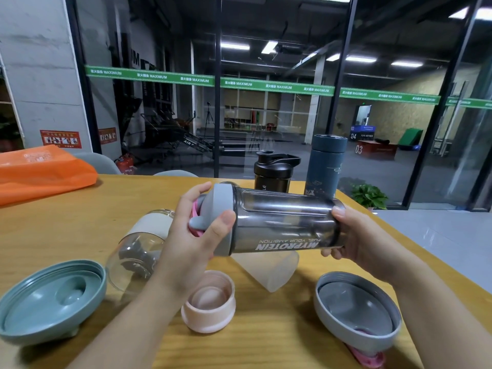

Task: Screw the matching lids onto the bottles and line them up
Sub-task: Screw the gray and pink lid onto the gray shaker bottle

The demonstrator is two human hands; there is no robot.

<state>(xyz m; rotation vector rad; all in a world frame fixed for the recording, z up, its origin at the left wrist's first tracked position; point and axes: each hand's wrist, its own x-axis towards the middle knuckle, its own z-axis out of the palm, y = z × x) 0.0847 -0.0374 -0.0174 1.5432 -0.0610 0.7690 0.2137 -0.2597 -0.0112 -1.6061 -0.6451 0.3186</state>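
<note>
While the tabletop [292,342] runs off past the frame, both hands hold the smoky shaker bottle [279,222] sideways above it: left hand [194,235] clamped round its grey lid [222,209], right hand [354,235] gripping the base. Half hidden behind the left wrist lies a clear bottle [133,254]; loose teal lid [50,302], grey lid with a pink tab [356,312] and pink lid [209,302] sit nearer.

teal lid [50,302] cropped left, frosted bottle [269,270] half-hidden

glossy smoky plastic shaker [282,225], matt grey lid [223,219], wood-grain table [266,336], perhaps cloth orange bag [45,174]
</note>
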